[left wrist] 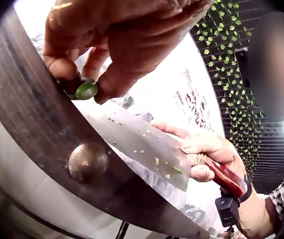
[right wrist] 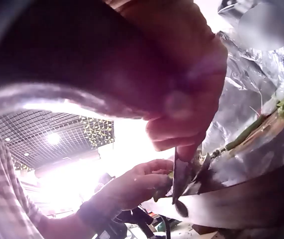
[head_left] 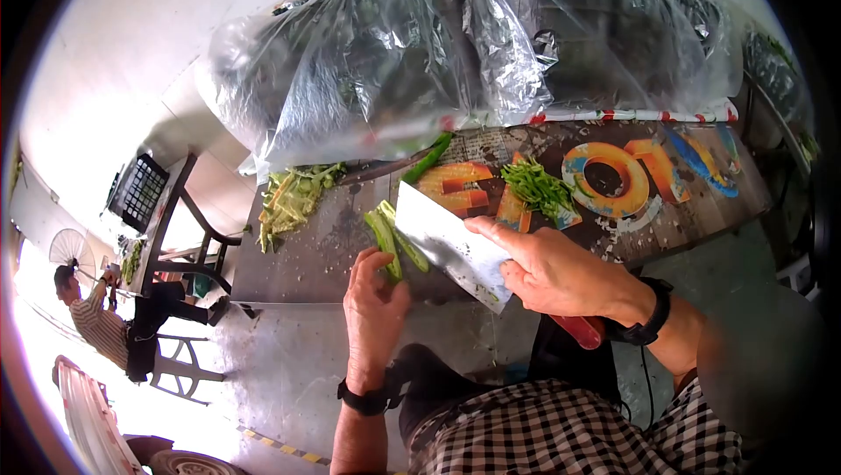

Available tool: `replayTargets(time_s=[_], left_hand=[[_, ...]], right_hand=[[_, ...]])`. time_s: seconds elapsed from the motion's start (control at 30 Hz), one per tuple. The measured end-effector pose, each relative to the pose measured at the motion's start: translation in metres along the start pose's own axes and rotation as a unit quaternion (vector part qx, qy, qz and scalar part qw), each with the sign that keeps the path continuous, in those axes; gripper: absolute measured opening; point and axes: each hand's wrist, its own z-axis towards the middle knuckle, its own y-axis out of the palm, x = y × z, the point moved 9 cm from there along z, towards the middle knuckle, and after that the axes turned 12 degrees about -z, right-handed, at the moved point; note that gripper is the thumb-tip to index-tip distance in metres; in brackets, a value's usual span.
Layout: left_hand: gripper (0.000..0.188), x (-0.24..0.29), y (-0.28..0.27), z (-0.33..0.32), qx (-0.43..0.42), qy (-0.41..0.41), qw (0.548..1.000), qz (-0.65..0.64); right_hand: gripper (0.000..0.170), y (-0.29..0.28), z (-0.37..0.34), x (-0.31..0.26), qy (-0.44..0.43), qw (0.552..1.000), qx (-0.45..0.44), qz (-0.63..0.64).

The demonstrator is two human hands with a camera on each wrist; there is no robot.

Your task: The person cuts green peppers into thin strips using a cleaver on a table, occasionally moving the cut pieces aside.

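My left hand (head_left: 372,313) is at the table's near edge, at the close end of a split green pepper (head_left: 383,238). In the left wrist view its thumb and fingers pinch the pepper's green tip (left wrist: 86,90). A second pepper half (head_left: 412,251) lies alongside, cut lengthwise. My right hand (head_left: 561,273) grips a broad cleaver (head_left: 451,251) with a red handle (left wrist: 226,177), index finger along the blade. Bits of pepper stick to the blade, which slants beside the halves. Farther back lie a whole green pepper (head_left: 426,159) and a heap of sliced green pepper (head_left: 541,187).
Pale pepper cores and scraps (head_left: 293,202) are piled at the table's left end. Clear plastic sheeting (head_left: 377,81) drapes over bulky things along the back. Another person (head_left: 105,317) sits far left near a black crate (head_left: 140,193) and a fan (head_left: 72,249).
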Motion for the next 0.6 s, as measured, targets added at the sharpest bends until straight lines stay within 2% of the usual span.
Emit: replayTargets(time_s=[0.17, 0.27, 0.37, 0.4, 0.47, 0.6], left_hand=[[0.036, 0.010, 0.008, -0.003, 0.000, 0.044, 0.999, 0.025], [0.035, 0.011, 0.011, -0.006, -0.006, 0.059, 0.998, 0.038], [0.031, 0.010, 0.009, -0.006, 0.000, 0.063, 0.997, 0.034], [0.030, 0.010, 0.009, -0.006, 0.001, 0.064, 0.997, 0.034], [0.027, 0.011, 0.005, -0.005, 0.010, 0.058, 0.998, 0.008], [0.022, 0.000, -0.013, -0.005, 0.028, 0.025, 0.997, -0.070]], right_hand=[[0.059, 0.007, 0.015, -0.005, 0.002, 1.000, 0.021, -0.008], [0.057, 0.008, 0.022, -0.015, -0.045, 0.997, 0.057, 0.005], [0.057, 0.012, 0.029, -0.027, -0.042, 0.999, 0.027, -0.007], [0.057, 0.013, 0.030, -0.029, -0.063, 0.997, 0.047, -0.024], [0.058, 0.017, 0.031, -0.033, -0.105, 0.989, 0.086, -0.060], [0.061, 0.018, 0.033, -0.034, -0.087, 0.993, 0.061, -0.045]])
